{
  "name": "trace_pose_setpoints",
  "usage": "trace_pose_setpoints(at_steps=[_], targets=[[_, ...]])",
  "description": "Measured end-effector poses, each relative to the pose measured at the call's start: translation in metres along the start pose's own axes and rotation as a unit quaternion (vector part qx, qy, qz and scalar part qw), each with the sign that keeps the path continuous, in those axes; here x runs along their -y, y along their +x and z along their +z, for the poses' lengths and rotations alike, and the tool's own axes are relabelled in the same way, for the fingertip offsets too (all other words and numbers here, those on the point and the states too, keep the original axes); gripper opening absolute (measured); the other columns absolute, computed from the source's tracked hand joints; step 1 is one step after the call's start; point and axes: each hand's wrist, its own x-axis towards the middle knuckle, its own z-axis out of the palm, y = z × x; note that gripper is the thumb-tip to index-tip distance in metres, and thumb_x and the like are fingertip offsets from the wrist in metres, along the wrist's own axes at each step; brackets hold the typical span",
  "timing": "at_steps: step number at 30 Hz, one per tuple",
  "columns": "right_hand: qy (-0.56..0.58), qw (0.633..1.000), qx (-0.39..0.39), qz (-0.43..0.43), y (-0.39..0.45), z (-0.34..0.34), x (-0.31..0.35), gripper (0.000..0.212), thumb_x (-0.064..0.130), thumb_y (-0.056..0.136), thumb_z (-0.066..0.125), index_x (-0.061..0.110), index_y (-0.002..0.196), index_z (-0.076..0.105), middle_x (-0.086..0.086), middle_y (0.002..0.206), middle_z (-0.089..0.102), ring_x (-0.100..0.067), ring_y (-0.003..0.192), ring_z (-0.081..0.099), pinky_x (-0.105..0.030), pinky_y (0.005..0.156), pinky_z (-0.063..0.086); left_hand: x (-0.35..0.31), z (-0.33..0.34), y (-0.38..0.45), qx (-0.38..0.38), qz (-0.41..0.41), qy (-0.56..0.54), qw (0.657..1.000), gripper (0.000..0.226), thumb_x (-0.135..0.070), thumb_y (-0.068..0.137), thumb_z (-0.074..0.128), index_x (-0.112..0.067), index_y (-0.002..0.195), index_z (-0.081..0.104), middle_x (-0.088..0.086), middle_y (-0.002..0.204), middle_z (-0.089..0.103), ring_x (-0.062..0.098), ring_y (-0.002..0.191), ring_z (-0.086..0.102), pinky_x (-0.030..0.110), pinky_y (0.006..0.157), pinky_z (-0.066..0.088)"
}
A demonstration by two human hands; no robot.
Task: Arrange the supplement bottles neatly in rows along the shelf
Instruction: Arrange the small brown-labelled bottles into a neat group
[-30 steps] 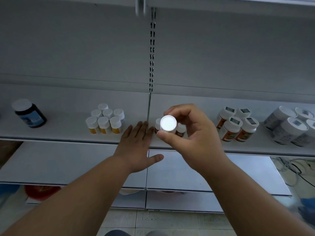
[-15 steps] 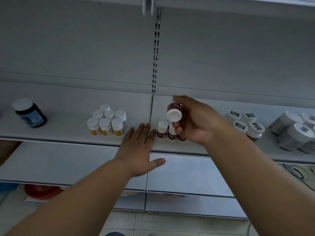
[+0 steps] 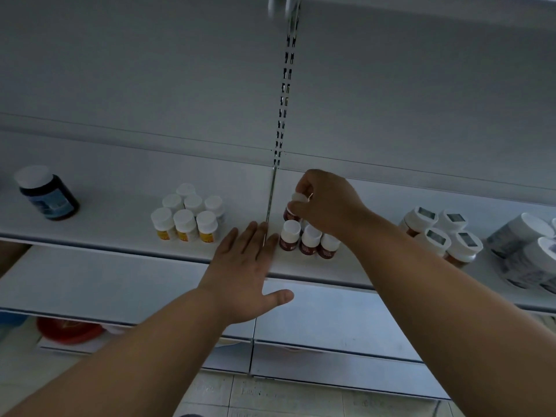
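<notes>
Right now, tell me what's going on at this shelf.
A person is lining up small supplement bottles on a white shelf. The right hand pinches the white cap of a dark red bottle, setting it behind a front row of three matching bottles. The left hand lies flat and open on the shelf edge beside that row. To the left stands a finished cluster of yellow-labelled bottles.

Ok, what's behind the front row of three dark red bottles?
One more dark red bottle stands behind the front row, at its left end, with the right hand pinching its cap. The hand and wrist cover the space behind the other two, so anything there is hidden.
</notes>
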Motion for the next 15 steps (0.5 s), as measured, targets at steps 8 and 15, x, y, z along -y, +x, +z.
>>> trace_pose_setpoints(at_steps=[8,15], targets=[[-0.047,0.996,0.075,-0.009,0.005,0.002,-0.011,0.021,0.038,0.088,0.058,0.026,0.106,0.06,0.008,0.102,0.062,-0.013,0.092,0.056,-0.03,0.077,0.047,0.0,0.0,0.0,0.017,-0.004,0.009,1.0,0.108,-0.088,0.076,0.006,-0.019,0.157,-0.01,0.008,0.166,-0.014,0.024,0.152,-0.018,0.047,0.122,-0.006],[-0.069,0.992,0.106,-0.015,0.0,-0.005,-0.024,0.022,0.027,0.089,0.059,0.023,0.111,0.06,0.003,0.113,0.061,-0.017,0.104,0.056,-0.033,0.089,0.047,0.001,0.002,0.001,0.009,-0.003,0.005,1.0,0.111,-0.09,0.072,-0.003,-0.019,0.158,-0.007,0.008,0.166,-0.009,0.024,0.152,-0.015,0.048,0.122,-0.005]])
